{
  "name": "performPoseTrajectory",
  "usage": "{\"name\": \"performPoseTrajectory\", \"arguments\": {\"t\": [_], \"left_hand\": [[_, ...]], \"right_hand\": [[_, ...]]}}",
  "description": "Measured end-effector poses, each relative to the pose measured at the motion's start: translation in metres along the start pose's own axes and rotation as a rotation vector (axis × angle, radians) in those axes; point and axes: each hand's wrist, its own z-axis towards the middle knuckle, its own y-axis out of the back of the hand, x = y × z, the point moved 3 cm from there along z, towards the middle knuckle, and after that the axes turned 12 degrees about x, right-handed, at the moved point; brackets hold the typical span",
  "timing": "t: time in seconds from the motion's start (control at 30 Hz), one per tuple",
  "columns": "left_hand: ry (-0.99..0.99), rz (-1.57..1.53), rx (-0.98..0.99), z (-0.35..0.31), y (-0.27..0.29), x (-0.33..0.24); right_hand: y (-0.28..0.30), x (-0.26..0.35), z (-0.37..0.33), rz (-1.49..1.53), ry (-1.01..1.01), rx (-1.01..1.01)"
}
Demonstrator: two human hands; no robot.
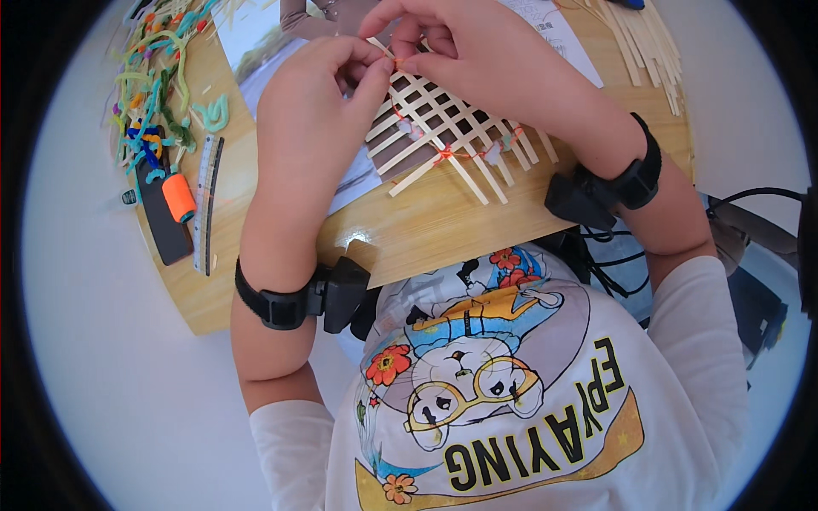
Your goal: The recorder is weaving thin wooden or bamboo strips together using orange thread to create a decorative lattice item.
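Both hands meet at the far edge of a wooden table (443,226), over a lattice (447,140) woven from flat pale strips. In the head view, the left hand (311,111) has thumb and forefinger pinched shut on the upper left corner of the lattice, where a strip end pokes out. The right hand (477,55) comes in from above with its fingers curled, pinching the same spot from the other side; the two sets of fingertips touch or nearly touch. An orange thread (443,153) runs across the weave, tied at a crossing near the middle, and seems to lead up toward the pinch.

The lattice lies partly on paper sheets (349,183), its loose strip ends fanning toward the person. It looks very light, springy and thin: the strips should flex easily but could crease or snap if bent hard, and the open weave may slide apart if pulled by a single strip. Holding it at a crossing, flat between thumb and finger, seems safest. The thread is limp and fine, needing a fingertip pinch.

Spare strips (648,43) lie at the table's right far corner. To the left sit a heap of coloured pipe cleaners (158,85), an orange spool (179,198) and a ruler (204,204).
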Motion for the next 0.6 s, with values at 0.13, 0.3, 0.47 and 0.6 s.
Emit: {"name": "performPoseTrajectory", "arguments": {"t": [0.13,0.3,0.47,0.6], "left_hand": [[-0.03,0.043,-0.031,0.002,0.001,-0.003],[-0.068,0.022,-0.062,0.003,0.0,0.001],[-0.125,0.012,-0.015,0.003,-0.001,0.0],[-0.133,0.013,0.002,0.003,-0.003,-0.003]], "right_hand": [[0.002,-0.003,-0.005,-0.023,0.024,0.002],[0.003,0.001,-0.007,-0.002,0.059,0.028],[0.003,-0.006,-0.003,0.049,0.042,-0.017],[0.003,-0.012,-0.005,0.046,0.099,-0.03]]}}
